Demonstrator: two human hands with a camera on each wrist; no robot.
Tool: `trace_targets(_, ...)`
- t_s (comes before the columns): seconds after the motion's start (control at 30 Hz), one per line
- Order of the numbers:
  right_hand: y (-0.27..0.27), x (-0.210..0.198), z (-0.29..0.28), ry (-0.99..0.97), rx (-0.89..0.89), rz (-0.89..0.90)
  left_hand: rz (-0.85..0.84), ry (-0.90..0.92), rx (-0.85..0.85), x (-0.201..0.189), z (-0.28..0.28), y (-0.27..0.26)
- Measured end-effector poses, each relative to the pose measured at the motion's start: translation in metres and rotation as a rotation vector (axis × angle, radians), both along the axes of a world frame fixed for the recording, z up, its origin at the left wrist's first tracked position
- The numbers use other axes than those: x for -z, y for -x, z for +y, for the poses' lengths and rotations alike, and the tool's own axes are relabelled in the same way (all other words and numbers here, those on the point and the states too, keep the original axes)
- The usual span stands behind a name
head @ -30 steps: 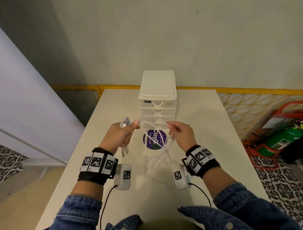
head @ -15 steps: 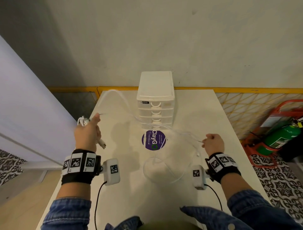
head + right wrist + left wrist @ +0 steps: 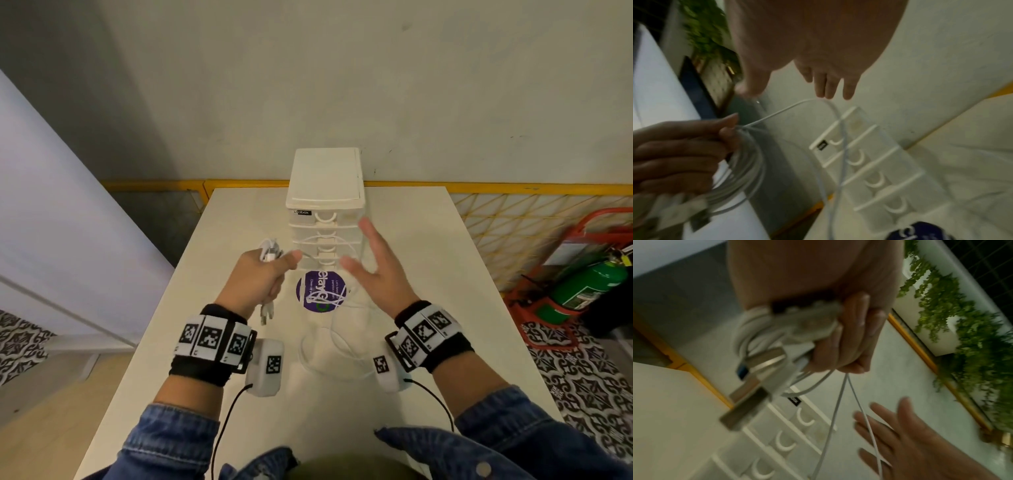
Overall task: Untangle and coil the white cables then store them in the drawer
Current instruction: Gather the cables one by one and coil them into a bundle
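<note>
Left hand (image 3: 258,277) grips a bundle of coiled white cable (image 3: 764,331), fingers curled round the loops, USB plugs (image 3: 748,389) sticking out below the fist. Half a second ago the two hands were flung wide apart, left out over the table's left edge and right near the right edge, stretching one strand taut between them. Now both are back near the middle, in front of the drawer unit (image 3: 325,212). Right hand (image 3: 380,274) has let go: fingers spread and straight, holding nothing, palm facing the left hand. A thin loop of cable (image 3: 818,104) arcs from the left-hand pinch out just under the right fingertips (image 3: 828,92), close, cannot tell if touching.

Loose cable tail (image 3: 329,346) lies in slack curves on the table (image 3: 428,274), partly over the purple round sticker (image 3: 320,291) near the table middle, well short of the near edge. Tangle there looks minor.

Judgement: one more turn just added to the coil, right hand resetting to catch the next length. Coiling is midway, with slack left to wind. All four drawers look closed; storing not started. Risk: loops slipping in the left fist while the right regrasps.
</note>
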State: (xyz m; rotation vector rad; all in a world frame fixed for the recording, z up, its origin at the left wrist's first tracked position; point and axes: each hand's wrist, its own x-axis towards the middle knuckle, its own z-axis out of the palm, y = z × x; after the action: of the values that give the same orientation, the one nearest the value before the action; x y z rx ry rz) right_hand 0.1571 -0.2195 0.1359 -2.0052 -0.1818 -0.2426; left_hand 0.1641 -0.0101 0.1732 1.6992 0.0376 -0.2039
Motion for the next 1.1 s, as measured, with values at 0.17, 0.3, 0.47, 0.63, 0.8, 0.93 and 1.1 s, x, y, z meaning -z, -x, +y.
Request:
trace_targets(0.17,-0.004,0.003,0.027,-0.158,-0.216,0.232,-0.052,0.077,0.115,-0.020,-0.009,0.003)
trace_targets(0.3,0.000,0.001,0.020,-0.211,-0.193,0.284,-0.070,0.105,0.113,-0.026,0.002,0.001)
trace_targets(0.47,-0.015,-0.042,-0.016,-0.279,-0.002,0.082,0.038,-0.017,0.286,-0.005,0.008,0.004)
trace_targets(0.63,-0.038,-0.057,-0.016,-0.150,0.010,-0.012,0.103,0.164,0.581,-0.002,-0.023,0.015)
trace_targets(0.8,-0.034,-0.006,0.003,0.221,-0.055,0.013,0.109,0.751,0.688,-0.029,-0.038,0.002)
trace_targets(0.93,-0.018,0.018,0.022,0.095,-0.052,0.147,0.078,1.011,0.664,-0.041,-0.038,-0.005)
trace_targets(1.1,0.000,0.035,0.029,-0.067,-0.092,0.217,-0.081,1.203,0.434,-0.052,-0.023,-0.021)
